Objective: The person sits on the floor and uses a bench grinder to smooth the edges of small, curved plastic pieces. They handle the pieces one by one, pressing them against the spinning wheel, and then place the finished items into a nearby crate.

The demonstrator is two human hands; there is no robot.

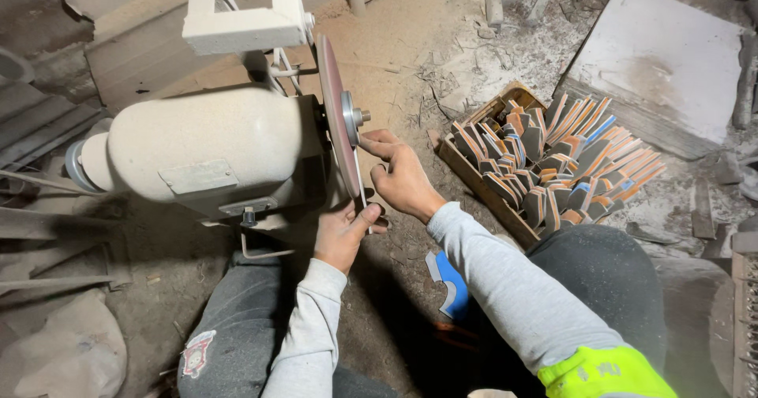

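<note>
While the thin flat piece [360, 178] sits edge-on against the grinder's reddish disc [335, 122], your left hand [343, 232] pinches its lower end and your right hand [401, 175] grips its upper part. Wooden box [474, 178] of handle blanks [564, 161] lies just right.

My left hand [344, 232] curls closed at seven o'clock; my right hand [401, 175] pinches at one o'clock, forearms converging.

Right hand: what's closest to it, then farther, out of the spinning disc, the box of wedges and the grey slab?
From the right hand:
1. Grinding disc, touching distance, just to its left.
2. Wooden box of layered wedges, to its right.
3. Grey slab, upper right, beyond the box.
</note>
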